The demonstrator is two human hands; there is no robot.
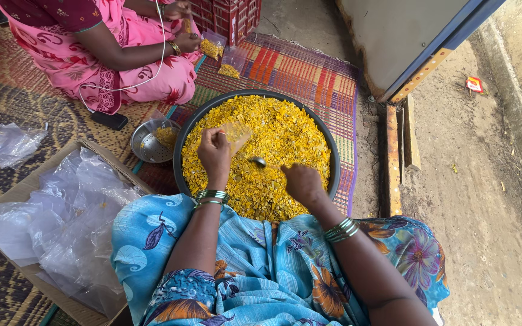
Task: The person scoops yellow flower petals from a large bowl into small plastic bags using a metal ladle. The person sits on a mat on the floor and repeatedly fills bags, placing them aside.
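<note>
A wide dark round pan (336, 158) full of yellow flaky snack pieces (285, 130) sits on the mat in front of my knees. My left hand (214, 152) is closed on a small clear plastic pouch (237, 135), held open over the pile. My right hand (300, 183) grips a metal spoon (259, 161) whose bowl lies on the yellow pieces beside the pouch. Green bangles ring both wrists.
A cardboard box (16, 187) of clear plastic bags lies at my left. A small steel bowl (146, 142) stands beside the pan. Another person in pink (92, 54) sits across, holding filled pouches (212, 47), with a phone (109, 120) by the knee. Red crates (231, 15) stand behind.
</note>
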